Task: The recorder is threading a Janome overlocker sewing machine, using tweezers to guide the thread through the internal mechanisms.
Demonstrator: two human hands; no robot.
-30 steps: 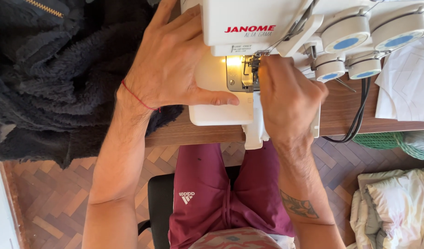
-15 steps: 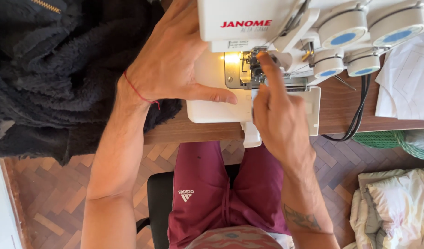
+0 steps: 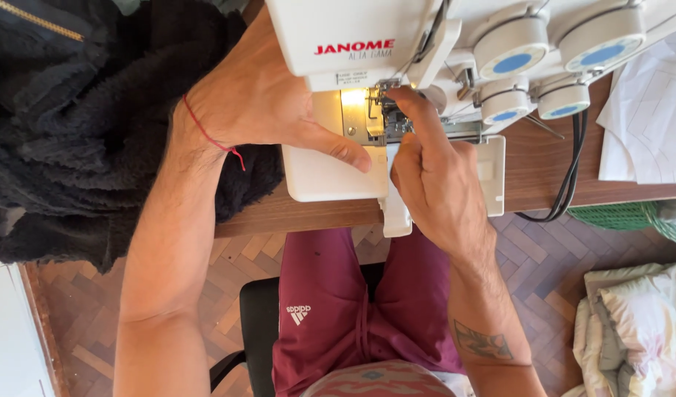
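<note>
I see the white sewing machine (image 3: 397,88) filling the upper centre of the frame, standing on the wooden bench (image 3: 544,176). My left hand (image 3: 264,103) lies flat on the machine's white bed, fingers spread and loose, gripping nothing, with the thumb stretched toward the lit needle area (image 3: 378,117) at centre. My right hand (image 3: 433,176) sits just right of it, curled, with its forefinger pushed up into the metal parts by the needle; whether those fingers pinch a thread or anything else I cannot tell. A heap of dark fleecy fabric (image 3: 80,132) covers the upper left of the frame, touching my left wrist. Black cables (image 3: 570,184) hang off the bench at right, beside white paper sheets (image 3: 647,125). Light folded cloth (image 3: 639,323) sits at lower right.
</note>
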